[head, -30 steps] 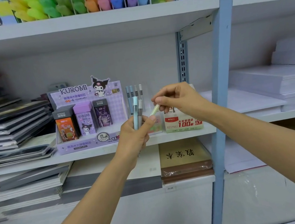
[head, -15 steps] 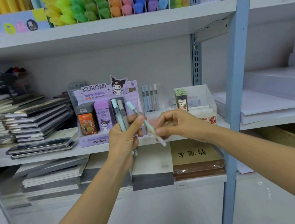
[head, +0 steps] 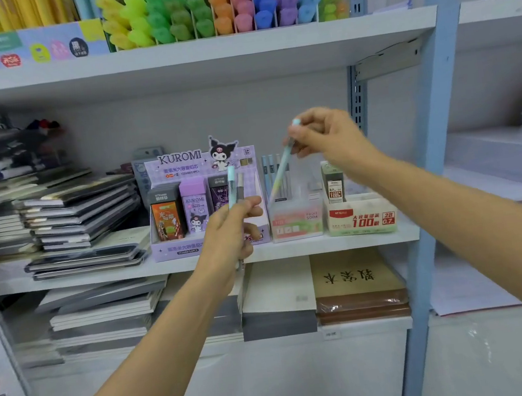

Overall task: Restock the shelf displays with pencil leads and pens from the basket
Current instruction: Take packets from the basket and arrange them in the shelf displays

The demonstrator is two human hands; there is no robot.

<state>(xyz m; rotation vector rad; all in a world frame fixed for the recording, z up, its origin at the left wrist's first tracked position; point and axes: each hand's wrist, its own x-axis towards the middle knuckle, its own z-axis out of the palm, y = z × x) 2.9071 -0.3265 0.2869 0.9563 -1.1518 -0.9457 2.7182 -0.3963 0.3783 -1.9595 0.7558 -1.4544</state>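
The right hand [head: 328, 138] pinched a slim pastel-green pen [head: 280, 175], tilted above the clear plastic pen display box [head: 295, 220] on the middle shelf [head: 292, 250]. The left hand [head: 229, 234] gripped two upright pens [head: 235, 186].

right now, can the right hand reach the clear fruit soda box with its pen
Probably yes: the right hand holds the pen slanted over the clear box, its top open, with nothing between them.

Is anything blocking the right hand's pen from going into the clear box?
Nothing visible. The pen in the right hand slants down toward the clear box; the standing pens sit at its back.
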